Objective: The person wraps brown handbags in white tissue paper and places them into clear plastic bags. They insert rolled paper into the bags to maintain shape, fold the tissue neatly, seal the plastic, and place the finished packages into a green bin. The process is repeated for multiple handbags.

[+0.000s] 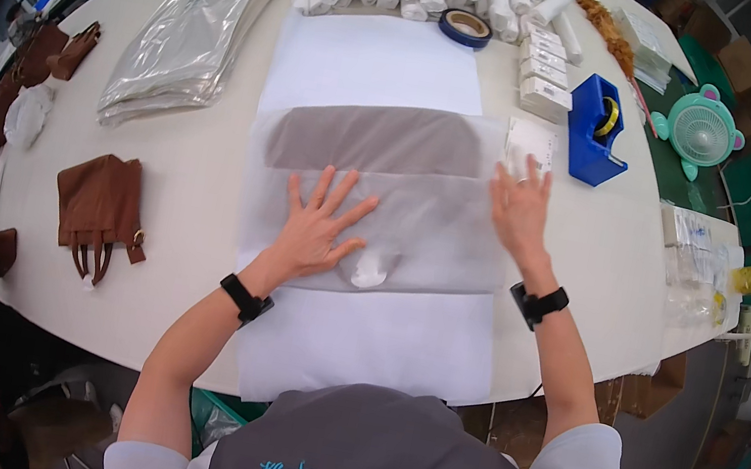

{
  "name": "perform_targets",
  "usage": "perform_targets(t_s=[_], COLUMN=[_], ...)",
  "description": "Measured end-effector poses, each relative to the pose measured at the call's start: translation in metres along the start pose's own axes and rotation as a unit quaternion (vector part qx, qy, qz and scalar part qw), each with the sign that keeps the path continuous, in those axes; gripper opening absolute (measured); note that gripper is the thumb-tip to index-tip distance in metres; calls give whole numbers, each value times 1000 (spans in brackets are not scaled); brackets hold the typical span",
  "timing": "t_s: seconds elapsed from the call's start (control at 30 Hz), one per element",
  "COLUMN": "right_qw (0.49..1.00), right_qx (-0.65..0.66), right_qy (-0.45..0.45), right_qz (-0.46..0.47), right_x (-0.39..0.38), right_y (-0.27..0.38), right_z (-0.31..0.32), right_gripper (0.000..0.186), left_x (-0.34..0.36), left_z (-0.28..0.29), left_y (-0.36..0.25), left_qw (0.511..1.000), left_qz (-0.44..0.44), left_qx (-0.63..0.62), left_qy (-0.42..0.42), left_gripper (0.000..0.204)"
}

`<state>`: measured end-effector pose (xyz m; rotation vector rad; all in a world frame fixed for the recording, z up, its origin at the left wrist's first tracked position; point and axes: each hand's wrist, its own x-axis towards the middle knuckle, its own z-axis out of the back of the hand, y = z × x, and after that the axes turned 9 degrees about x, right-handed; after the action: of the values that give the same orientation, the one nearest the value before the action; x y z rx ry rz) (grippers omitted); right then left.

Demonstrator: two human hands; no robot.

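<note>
Perhaps dragging the splayed left hand [308,231] would crease the translucent wrapping [441,231]; whether the right hand [522,212] grips anything is unclear.

Pale grey is noted on the folded sheet [441,231], brown on the bag [103,199], blue on the tape dispenser [587,139], mint green on the fan [701,131].

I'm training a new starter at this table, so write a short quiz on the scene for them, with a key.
1. The left hand is spread on: a) the green fan; b) the translucent wrapping; c) the white bundles?
2. True or false: the brown bag lies left of that wrapping.
3. Fill in: the blue dispenser holds a ____ roll of tape.
Key: 1 b; 2 true; 3 yellow.
</note>
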<state>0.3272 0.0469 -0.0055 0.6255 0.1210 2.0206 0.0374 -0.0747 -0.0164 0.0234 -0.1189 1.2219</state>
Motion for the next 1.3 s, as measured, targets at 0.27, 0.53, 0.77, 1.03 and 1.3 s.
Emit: perform_targets(t_s=[0.27,0.53,0.77,1.03,1.3], right_qw=[913,724,842,943,943], right_qx=[91,426,338,37,-81], right_qy=[-88,-257,-233,-91,-33], right_qz=[-388,-477,-350,-318,-320], right_x=[69,66,11,37,43], right_y=[-177,-175,-202,-225,-224], right_z=[66,60,30,55,51], right_gripper=[32,28,29,28,21], left_x=[1,-2,1,-1,-5], left_z=[-1,1,-3,-3,-8], left_y=[-2,-2,0,0,1], left_qw=[1000,999,1000,999,998], left_qz=[5,4,-2,-6,18], left_qx=[-18,-30,-20,-14,-21], left_qy=[9,11,-14,-34,-48], left_gripper=[54,55,55,53,67])
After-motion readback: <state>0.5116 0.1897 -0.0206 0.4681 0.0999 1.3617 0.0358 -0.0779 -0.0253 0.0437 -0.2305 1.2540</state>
